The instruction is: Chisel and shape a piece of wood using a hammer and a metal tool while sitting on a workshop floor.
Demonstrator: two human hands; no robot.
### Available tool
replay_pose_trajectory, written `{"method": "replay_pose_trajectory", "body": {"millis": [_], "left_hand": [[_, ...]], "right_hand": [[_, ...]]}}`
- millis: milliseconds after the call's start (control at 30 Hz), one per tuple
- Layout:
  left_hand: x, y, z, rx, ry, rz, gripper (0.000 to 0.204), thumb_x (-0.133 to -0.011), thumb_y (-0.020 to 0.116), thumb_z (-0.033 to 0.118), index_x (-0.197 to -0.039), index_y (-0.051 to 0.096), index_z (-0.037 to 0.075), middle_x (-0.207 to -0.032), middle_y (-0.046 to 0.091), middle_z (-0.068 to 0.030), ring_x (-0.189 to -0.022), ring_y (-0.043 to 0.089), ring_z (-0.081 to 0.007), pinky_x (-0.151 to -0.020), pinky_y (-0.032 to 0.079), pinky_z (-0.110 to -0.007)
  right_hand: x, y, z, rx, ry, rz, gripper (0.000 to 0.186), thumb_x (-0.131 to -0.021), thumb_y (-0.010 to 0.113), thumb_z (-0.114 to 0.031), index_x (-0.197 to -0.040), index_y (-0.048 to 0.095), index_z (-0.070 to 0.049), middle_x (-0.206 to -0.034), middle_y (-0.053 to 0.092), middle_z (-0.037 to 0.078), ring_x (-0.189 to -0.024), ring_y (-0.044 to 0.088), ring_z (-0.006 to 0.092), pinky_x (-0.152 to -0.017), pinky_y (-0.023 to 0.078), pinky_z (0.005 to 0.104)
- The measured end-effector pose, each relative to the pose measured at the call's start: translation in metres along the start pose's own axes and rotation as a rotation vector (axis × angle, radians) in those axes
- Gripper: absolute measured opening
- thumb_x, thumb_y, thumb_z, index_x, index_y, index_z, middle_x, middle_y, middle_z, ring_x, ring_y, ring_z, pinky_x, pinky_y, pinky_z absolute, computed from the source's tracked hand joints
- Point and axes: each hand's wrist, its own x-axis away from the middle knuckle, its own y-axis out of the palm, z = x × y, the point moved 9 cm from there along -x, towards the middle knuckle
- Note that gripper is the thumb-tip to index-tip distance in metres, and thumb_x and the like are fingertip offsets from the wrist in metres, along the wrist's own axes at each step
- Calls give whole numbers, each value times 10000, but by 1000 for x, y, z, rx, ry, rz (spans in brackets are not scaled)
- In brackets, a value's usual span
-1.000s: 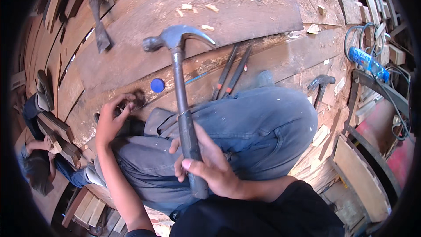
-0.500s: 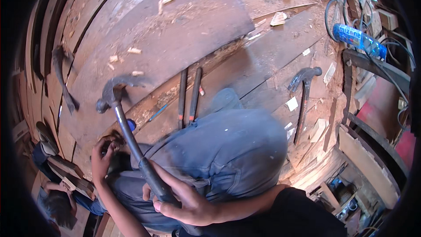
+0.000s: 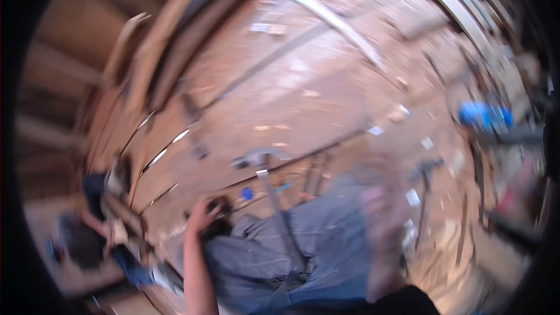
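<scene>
A claw hammer (image 3: 274, 204) lies against my lap, its metal head over the boards and its dark handle on my trousers. Raised above my right knee, my right hand (image 3: 382, 204) is off the hammer and smeared by motion, so its fingers do not show clearly. My left hand (image 3: 204, 214) is closed by my left foot, around something dark I cannot make out. Beside it on the boards are a round blue cap-like thing (image 3: 247, 193) and a thin blue stick (image 3: 283, 187). Two dark rod-like tools (image 3: 315, 176) lie in front of my knee.
Another hammer (image 3: 426, 181) lies to my right among wood scraps. Beyond it is a blue-labelled bottle (image 3: 485, 115). A blurred long dark tool (image 3: 191, 108) rests at the left. At the lower left another person (image 3: 84, 239) sits near upright boards.
The view has swung, and much of it is blurred. My right hand has let go of the hammer and moved right; the hammer now rests on my lap. My left hand stays closed.
</scene>
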Motion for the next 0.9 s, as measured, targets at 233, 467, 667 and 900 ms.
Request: {"method": "replay_pose_trajectory", "body": {"millis": [233,467,667,900], "left_hand": [[-18,13,26,266,250,61,262,-777,601,165,-996,701,62,-928,707,-152,-849,683,-286,-774,531,-391],[0,12,35,197,281,216,210,-722,588,164,-880,696,79,-836,685,-158,-815,655,-355,-713,516,-457],[-1,12,45,236,314,254,169,-753,598,158,-881,661,67,-821,675,-148,-789,659,-342,-647,499,-440],[-15,5,53,360,376,208,287,-685,669,74,-968,705,97,-930,685,-182,-904,665,-336,-759,532,-455]], "right_hand": [[-34,-166,260,1097,-9,-358,546,-829,612,-72,-1352,468,-13,-1365,479,236,-1234,472,386,-1061,375,420],[-76,-161,219,1027,-48,-177,483,-904,619,-254,-1311,496,-24,-1168,624,217,-1034,618,351,-835,496,414],[-115,-49,122,824,163,-225,631,-828,729,-363,-1330,492,-62,-1244,594,218,-1093,613,301,-922,476,370],[-99,144,58,776,-56,-530,369,-802,740,-149,-1136,637,-28,-1075,660,121,-999,622,220,-821,506,347]]}}
